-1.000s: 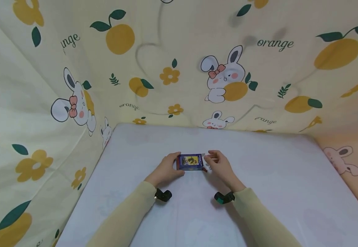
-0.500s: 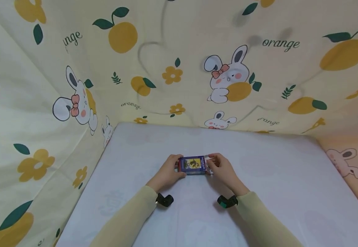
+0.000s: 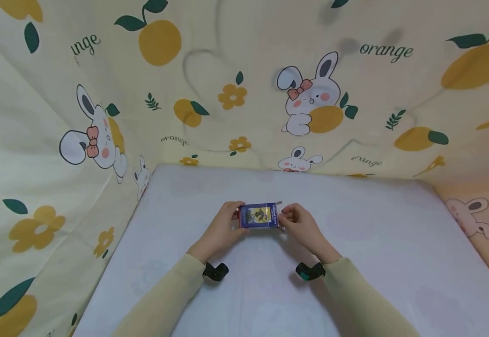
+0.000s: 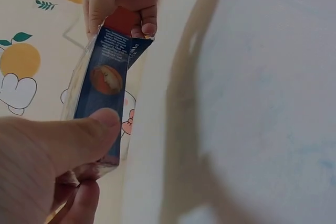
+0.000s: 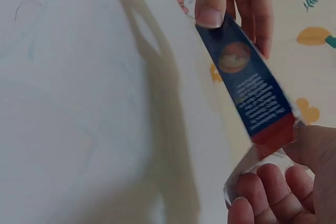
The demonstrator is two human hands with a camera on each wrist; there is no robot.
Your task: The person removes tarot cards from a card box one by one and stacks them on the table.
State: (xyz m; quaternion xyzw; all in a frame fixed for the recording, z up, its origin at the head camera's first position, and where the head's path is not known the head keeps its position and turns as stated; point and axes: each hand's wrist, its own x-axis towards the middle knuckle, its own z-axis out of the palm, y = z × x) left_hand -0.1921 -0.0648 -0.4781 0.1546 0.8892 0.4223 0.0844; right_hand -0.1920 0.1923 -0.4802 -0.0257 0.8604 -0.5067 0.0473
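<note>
A small blue card box (image 3: 258, 215) with a yellow picture on its front is held over the white table between both hands. My left hand (image 3: 221, 229) grips its left end; in the left wrist view the thumb (image 4: 105, 121) presses along the narrow blue side. At the opened right end is my right hand (image 3: 305, 229), thumb and fingers bent in a pinch there. A red flap (image 5: 275, 135) stands out at that end, and the right fingers (image 5: 273, 182) curl beside a pale, shiny flap. What lies inside the box is hidden.
The white tabletop (image 3: 185, 196) extends around both arms. A cream cloth (image 3: 253, 56) printed with oranges and rabbits rises behind it and along both sides. Each wrist wears a small black camera, such as the left one (image 3: 216, 271).
Over the last second the right hand closed in on the box's open end. Since half a second ago, the box and both hands have risen slightly, and a shadow shows under the box.
</note>
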